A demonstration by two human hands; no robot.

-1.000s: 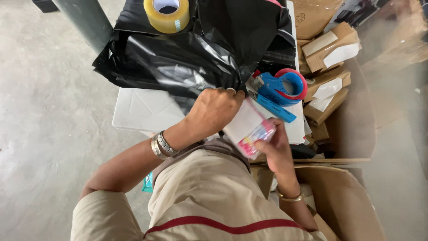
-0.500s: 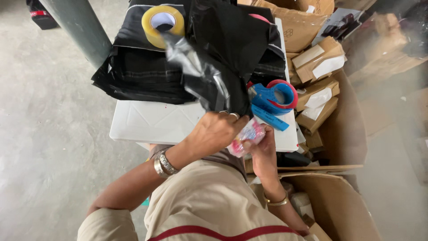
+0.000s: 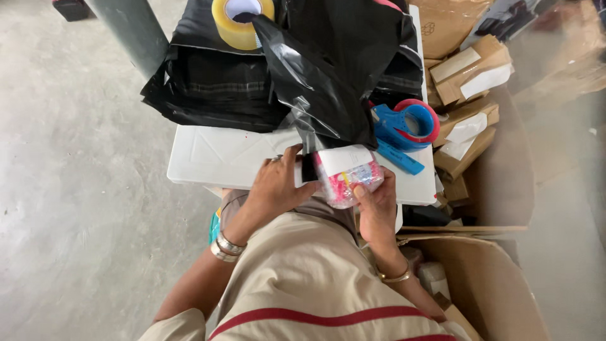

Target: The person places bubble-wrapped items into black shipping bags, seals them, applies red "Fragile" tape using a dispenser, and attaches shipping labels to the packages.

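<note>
White table [image 3: 227,158] on grey concrete floor [image 3: 69,189] — left hand [image 3: 278,186] grips black bag [image 3: 328,82], right hand [image 3: 375,205] grips pink packet [image 3: 347,177].

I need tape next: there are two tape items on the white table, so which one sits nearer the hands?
The blue and red tape dispenser, just beyond the right hand. The bare yellowish tape roll lies at the far end on black bags.

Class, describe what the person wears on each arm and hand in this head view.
Both forearms are bare. The left wrist carries silver metal bangles, and the left hand shows a ring on one finger. The right wrist has a thin gold bracelet; the right hand is bare.
</note>
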